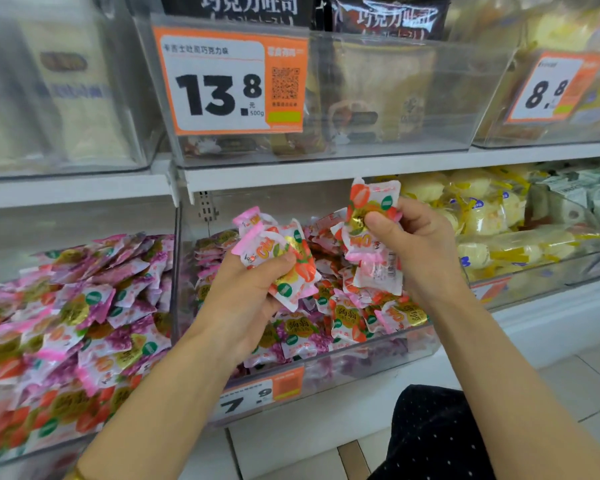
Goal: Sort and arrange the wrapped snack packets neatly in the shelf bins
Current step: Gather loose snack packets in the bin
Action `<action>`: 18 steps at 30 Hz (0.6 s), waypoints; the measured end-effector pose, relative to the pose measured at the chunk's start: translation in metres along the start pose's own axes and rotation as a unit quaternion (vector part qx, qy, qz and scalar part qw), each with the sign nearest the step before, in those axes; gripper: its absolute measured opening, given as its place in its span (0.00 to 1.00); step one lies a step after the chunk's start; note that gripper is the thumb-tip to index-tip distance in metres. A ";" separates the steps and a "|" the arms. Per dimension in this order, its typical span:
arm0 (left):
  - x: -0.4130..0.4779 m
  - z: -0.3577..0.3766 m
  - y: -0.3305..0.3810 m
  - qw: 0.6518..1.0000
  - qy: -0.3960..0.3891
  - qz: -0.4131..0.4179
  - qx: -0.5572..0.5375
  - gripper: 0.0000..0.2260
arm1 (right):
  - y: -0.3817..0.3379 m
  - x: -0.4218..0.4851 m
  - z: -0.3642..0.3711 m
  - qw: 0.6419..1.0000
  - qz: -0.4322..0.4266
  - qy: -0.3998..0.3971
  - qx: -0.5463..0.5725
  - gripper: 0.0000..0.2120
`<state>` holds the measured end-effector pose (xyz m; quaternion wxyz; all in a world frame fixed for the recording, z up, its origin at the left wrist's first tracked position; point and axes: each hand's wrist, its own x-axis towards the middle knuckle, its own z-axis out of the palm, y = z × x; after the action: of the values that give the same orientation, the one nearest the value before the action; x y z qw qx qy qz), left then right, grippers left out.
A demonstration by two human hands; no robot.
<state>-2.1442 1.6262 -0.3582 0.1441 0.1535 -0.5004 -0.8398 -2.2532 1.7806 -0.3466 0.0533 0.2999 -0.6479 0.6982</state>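
Note:
My left hand (243, 299) grips a bunch of pink-and-white strawberry snack packets (278, 251) above the middle clear bin (361, 365). My right hand (420, 247) holds another bunch of the same packets (371, 233), raised a little higher, with the thumb pressed on the front one. Below both hands the middle bin holds a loose heap of mixed strawberry and purple grape packets (343, 320). Neatly stacked packets (207, 258) line that bin's left side.
The left bin (66, 306) is piled with purple and pink packets. To the right, a bin of yellow-wrapped cakes (482, 216) sits on the same shelf. Clear bins with orange price tags (229, 81) stand on the upper shelf. My dark dotted clothing (430, 434) and tiled floor lie below.

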 end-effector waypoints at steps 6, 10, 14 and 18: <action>-0.043 -0.022 0.027 0.996 -0.056 0.029 0.064 0.18 | -0.032 -0.026 0.041 0.995 -0.029 -0.073 0.059 0.11; -0.080 -0.059 0.050 0.994 -0.033 0.050 0.087 0.18 | -0.055 -0.047 0.090 0.989 -0.073 -0.128 0.025 0.09; -0.108 -0.113 0.074 0.992 0.062 0.073 0.078 0.12 | -0.076 -0.066 0.155 0.971 -0.088 -0.222 -0.010 0.11; -0.120 -0.175 0.094 0.973 0.187 0.096 0.096 0.08 | -0.074 -0.073 0.225 0.960 -0.021 -0.281 -0.003 0.09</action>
<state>-1.9563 1.4912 -0.3401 0.3000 0.2725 -0.5554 -0.7261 -2.0811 1.6042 -0.3223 -0.1153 0.4970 -0.6327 0.5826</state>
